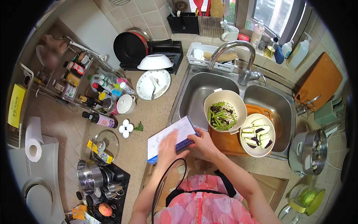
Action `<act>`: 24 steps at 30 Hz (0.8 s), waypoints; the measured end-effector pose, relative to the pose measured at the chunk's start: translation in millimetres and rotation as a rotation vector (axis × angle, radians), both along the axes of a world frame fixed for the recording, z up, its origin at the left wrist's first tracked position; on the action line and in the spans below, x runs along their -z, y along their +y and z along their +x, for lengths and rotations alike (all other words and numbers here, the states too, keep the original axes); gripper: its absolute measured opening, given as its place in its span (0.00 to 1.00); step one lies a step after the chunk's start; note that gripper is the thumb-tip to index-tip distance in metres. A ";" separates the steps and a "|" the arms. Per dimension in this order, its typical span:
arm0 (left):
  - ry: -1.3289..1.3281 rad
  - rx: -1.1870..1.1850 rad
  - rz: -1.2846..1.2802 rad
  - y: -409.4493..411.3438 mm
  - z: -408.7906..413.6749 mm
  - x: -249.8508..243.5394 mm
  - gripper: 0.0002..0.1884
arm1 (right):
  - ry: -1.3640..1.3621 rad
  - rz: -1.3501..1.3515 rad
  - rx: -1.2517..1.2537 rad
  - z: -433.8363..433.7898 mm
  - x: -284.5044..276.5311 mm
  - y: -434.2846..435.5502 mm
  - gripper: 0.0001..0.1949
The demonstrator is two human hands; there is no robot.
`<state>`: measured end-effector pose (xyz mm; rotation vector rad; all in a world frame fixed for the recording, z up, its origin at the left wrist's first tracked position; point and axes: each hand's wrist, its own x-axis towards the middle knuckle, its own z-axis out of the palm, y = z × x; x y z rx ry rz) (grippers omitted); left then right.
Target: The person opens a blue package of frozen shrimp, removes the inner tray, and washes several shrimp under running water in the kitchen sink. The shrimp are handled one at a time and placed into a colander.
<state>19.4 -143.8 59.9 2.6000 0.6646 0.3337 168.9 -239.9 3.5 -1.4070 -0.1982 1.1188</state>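
Observation:
A white and blue box, long and flat like a cling-film or bag carton, is tilted above the counter's front edge by the sink. My right hand grips its right end, thumb on the upper side. Across the box's near part lies my left hand, motion-blurred, with its thumb spread; whether it grips the box is unclear. Right of the hands, a cream colander holds cut green stalks and dark pieces. Beside it, a white bowl contains cut eggplant. Both rest over an orange cutting board across the sink.
A chrome faucet arches over the double sink. Left stand a patterned plate, a glass lid, white-capped small containers and a bottle. A steel pot sits near the stove; a steamer stands right.

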 end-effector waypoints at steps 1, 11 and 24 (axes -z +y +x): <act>0.093 -0.095 0.012 8.9 -8.4 -5.5 0.42 | 0.001 -0.012 -0.014 4.6 -8.4 1.0 0.34; -0.215 -0.758 -1.544 38.0 -87.7 97.2 0.38 | -0.189 -0.044 0.005 26.2 -2.0 42.1 0.33; -0.397 -1.072 -0.980 -3.8 -57.0 93.7 0.43 | -0.344 -0.218 0.014 20.6 30.8 40.1 0.27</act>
